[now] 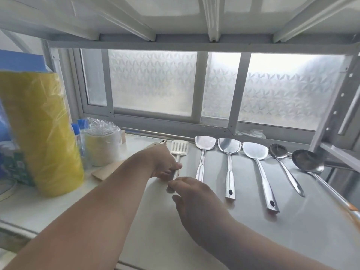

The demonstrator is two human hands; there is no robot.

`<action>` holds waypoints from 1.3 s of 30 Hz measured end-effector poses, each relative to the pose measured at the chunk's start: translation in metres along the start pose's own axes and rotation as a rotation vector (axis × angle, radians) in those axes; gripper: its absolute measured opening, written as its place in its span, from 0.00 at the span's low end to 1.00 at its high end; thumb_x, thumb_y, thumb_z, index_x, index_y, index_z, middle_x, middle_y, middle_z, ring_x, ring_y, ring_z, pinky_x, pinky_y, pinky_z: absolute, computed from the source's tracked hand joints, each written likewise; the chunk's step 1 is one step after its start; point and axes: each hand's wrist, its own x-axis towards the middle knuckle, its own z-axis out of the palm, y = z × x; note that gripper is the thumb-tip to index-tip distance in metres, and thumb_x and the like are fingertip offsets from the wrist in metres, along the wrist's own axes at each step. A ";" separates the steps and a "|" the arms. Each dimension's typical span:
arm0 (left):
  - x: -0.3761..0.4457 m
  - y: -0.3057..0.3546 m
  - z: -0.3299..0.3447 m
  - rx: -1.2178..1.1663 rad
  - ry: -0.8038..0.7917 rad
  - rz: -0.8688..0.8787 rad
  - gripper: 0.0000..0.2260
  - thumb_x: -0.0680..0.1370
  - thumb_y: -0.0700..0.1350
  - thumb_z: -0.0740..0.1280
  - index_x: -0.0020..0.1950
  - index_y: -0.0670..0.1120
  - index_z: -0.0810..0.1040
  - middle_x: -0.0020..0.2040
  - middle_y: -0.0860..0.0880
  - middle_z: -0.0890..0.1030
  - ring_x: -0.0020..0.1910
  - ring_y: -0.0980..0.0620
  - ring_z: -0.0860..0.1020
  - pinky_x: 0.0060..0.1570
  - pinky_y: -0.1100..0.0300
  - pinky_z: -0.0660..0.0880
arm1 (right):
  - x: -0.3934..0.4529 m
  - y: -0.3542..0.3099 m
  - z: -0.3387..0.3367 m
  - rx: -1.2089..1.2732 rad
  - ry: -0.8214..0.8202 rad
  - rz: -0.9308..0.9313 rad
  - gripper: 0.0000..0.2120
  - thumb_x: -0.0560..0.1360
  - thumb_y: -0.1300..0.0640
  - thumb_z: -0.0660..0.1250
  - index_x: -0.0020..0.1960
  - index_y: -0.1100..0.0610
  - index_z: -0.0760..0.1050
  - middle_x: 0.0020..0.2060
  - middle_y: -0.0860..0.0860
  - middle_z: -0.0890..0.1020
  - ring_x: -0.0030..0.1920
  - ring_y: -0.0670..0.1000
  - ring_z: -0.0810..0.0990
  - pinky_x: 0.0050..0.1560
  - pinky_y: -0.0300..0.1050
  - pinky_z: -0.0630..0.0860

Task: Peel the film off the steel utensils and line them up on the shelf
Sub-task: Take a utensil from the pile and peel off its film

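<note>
Here, slotted spatula [179,149] handle gripped in left hand [165,165] fingers, right hand [191,193] fingers pinching its end

Silver utensils [229,164] on a grey steel shelf [253,230] — yellow wrapped roll [41,133] at left, pinwheel-patterned frosted window [153,82] above.
</note>
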 end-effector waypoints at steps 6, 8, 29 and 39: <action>-0.004 -0.003 -0.004 0.250 0.119 0.102 0.17 0.75 0.51 0.81 0.55 0.42 0.85 0.45 0.45 0.88 0.45 0.43 0.89 0.56 0.46 0.85 | 0.009 0.003 0.008 -0.023 -0.079 -0.012 0.11 0.81 0.56 0.63 0.62 0.49 0.77 0.64 0.43 0.77 0.64 0.47 0.73 0.62 0.40 0.71; -0.007 -0.004 -0.005 0.283 0.128 0.135 0.16 0.77 0.50 0.80 0.62 0.50 0.82 0.47 0.50 0.84 0.38 0.48 0.88 0.54 0.49 0.86 | 0.014 0.003 0.009 -0.067 -0.120 -0.011 0.12 0.82 0.53 0.62 0.64 0.50 0.77 0.65 0.46 0.76 0.65 0.50 0.73 0.64 0.44 0.71; 0.016 -0.015 -0.012 0.351 0.183 0.256 0.14 0.75 0.43 0.70 0.28 0.50 0.83 0.34 0.52 0.84 0.40 0.54 0.78 0.52 0.57 0.83 | 0.066 -0.014 0.022 -0.221 -0.210 0.040 0.09 0.73 0.70 0.58 0.45 0.57 0.72 0.44 0.56 0.72 0.41 0.57 0.69 0.29 0.43 0.57; 0.027 -0.022 -0.011 0.252 0.167 0.216 0.08 0.75 0.46 0.71 0.39 0.52 0.89 0.35 0.47 0.87 0.52 0.56 0.76 0.70 0.49 0.78 | 0.063 0.004 0.036 -0.092 -0.081 -0.052 0.09 0.73 0.65 0.58 0.42 0.51 0.64 0.49 0.53 0.77 0.46 0.53 0.67 0.29 0.40 0.51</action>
